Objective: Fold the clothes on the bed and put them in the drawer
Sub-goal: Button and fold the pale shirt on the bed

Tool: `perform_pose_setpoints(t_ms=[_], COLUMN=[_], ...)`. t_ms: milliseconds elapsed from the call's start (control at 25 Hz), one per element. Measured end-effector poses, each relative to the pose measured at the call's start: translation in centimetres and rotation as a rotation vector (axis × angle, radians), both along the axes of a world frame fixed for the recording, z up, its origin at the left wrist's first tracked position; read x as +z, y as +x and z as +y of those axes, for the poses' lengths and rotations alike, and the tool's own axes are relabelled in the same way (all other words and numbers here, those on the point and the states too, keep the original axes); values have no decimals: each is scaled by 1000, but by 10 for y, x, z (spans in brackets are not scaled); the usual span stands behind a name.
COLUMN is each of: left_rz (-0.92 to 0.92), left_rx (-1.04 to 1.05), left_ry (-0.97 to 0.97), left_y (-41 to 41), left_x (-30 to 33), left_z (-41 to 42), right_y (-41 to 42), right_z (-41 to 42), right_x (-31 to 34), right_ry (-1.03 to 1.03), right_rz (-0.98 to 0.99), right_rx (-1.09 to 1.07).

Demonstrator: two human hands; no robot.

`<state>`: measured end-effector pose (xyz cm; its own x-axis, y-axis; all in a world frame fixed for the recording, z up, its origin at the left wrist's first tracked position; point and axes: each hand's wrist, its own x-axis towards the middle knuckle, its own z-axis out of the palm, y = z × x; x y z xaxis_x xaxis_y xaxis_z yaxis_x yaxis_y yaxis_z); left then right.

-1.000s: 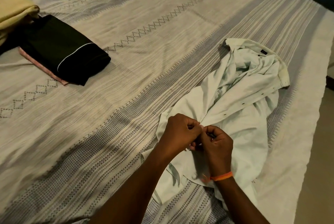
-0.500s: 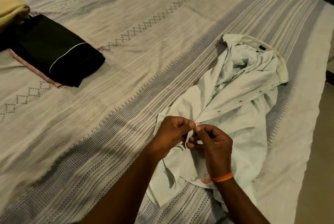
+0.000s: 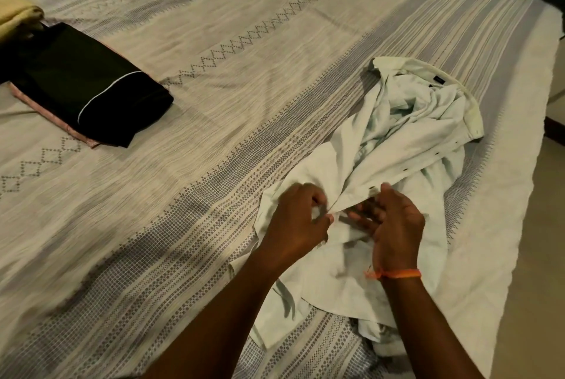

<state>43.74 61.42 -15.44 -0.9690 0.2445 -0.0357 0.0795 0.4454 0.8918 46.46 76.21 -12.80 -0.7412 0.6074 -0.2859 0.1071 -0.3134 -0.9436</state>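
Here left hand (image 3: 298,219) pinches the shirt (image 3: 397,146); blurred right hand (image 3: 394,225) lies released.

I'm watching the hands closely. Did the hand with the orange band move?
Yes. The right hand has opened and drawn right, away from the left hand, across the white shirt.

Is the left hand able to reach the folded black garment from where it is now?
Probably yes: bare bedspread lies between the left hand and the folded black garment, though it must first release the white shirt.
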Motion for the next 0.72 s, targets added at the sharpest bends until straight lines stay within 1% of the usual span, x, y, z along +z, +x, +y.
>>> perform_pose_setpoints(t_ms=[40,80,120,200,240,320,360,400,480,560,640,720], left_rz=[82,123,98,-82,-149,-206,-200,-159,-65,-22,-73,-170], left_rx=[57,124,180,205,150,-16,-47,-17,120,253,325,376], left_ry=[-134,-261,-325,-274,-254,-269,-266,-241,-172,-163,-216,-293], left_y=[-5,-12,-21,-40,-48,-56,-57,-57,-53,-42,-16,16], left_x=[-2,0,3,5,3,-4,-4,-1,14,29,38,35], left_z=[3,6,7,1,-5,-20,-26,-36,-66,-112,-165,-216], right_y=[-12,-24,-34,-47,-51,-56,-58,-60,-66,-77,-83,-76], right_z=[12,23,30,31,28,17,16,14,2,-30,-93,-165], right_x=[-3,-8,-14,-25,-29,-34,-36,-38,-37,-39,-34,-32], right_ry=[26,75,159,385,486,657,688,684,648,641,665,755], right_rz=[-25,-60,-101,-182,-212,-274,-288,-283,-258,-212,-125,-49], right_rx=[-22,-39,-52,-28,8,75,96,116,133,270,492,737])
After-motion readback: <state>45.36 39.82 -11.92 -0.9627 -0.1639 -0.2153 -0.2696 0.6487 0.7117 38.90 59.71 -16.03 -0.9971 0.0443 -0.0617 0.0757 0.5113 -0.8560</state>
